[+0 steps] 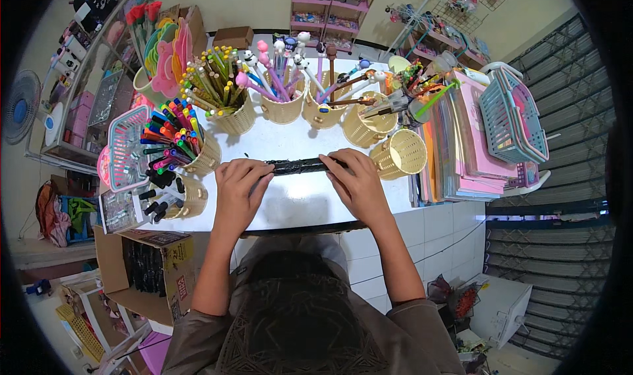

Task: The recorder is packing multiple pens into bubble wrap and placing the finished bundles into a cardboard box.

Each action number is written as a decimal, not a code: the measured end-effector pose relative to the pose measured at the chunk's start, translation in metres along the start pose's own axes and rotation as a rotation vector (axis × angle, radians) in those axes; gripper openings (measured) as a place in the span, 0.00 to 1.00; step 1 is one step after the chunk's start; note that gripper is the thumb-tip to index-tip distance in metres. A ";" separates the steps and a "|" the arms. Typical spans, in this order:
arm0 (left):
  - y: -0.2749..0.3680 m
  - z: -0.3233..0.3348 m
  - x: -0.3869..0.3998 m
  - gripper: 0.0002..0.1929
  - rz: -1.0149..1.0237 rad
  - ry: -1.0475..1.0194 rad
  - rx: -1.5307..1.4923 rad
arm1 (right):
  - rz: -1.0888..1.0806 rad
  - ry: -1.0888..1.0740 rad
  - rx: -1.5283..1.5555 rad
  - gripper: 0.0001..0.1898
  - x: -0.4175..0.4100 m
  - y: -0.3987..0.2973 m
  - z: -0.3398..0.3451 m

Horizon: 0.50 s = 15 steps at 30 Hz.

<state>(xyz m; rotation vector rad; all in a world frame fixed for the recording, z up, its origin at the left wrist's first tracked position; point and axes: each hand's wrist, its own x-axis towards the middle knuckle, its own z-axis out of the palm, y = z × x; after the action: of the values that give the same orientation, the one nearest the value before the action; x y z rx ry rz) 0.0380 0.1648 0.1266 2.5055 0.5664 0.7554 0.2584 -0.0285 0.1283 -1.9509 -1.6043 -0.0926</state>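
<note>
Across the white table [292, 207] lies a long, narrow bundle wrapped in shiny black plastic [299, 166]. My left hand [242, 187] grips its left end, with the thumb on the near side and the fingers over the top. At the other end, my right hand [357, 184] holds it the same way. The contents are hidden by the wrap, and both ends are partly covered by my hands. A tiny dark scrap [246, 154] sits just beyond my left hand.
Woven cups of pencils [232, 120], animal-topped pens [282, 109] and markers [205, 155] ring the far and left edges. An empty woven cup [403, 152] stands by my right hand, near stacked paper [455, 167] and a blue basket [509, 123]. An open cardboard box [178, 281] holds black packages below left.
</note>
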 end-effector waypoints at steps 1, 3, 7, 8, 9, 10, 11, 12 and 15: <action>0.000 0.001 0.000 0.10 0.006 -0.003 -0.010 | 0.000 0.000 0.001 0.22 0.000 0.000 0.001; 0.000 0.001 0.000 0.10 0.008 -0.004 -0.018 | -0.040 0.040 0.007 0.23 0.001 -0.001 0.002; 0.005 -0.002 0.003 0.12 -0.002 0.004 -0.013 | -0.087 0.025 -0.061 0.22 0.008 -0.005 -0.003; 0.006 -0.003 0.003 0.12 0.019 -0.003 -0.001 | -0.068 0.023 -0.029 0.22 0.007 -0.003 0.001; 0.004 -0.004 0.003 0.12 0.018 -0.002 0.001 | -0.050 0.021 0.005 0.22 0.006 -0.001 0.004; 0.001 -0.003 0.001 0.13 0.022 -0.010 -0.005 | -0.052 0.021 0.007 0.22 0.005 -0.002 0.006; -0.001 -0.003 0.000 0.14 0.027 -0.017 -0.010 | -0.046 0.018 0.002 0.21 0.004 -0.002 0.007; -0.002 -0.002 0.000 0.14 0.026 -0.016 -0.008 | -0.040 0.016 -0.002 0.21 0.005 -0.003 0.007; -0.004 -0.002 0.000 0.14 -0.022 -0.042 -0.026 | -0.046 -0.001 -0.030 0.20 0.006 -0.005 0.005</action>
<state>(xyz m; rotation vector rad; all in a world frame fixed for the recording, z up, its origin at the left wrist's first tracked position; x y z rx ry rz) 0.0358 0.1689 0.1256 2.4811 0.5648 0.6963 0.2537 -0.0203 0.1289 -1.9368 -1.6576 -0.1348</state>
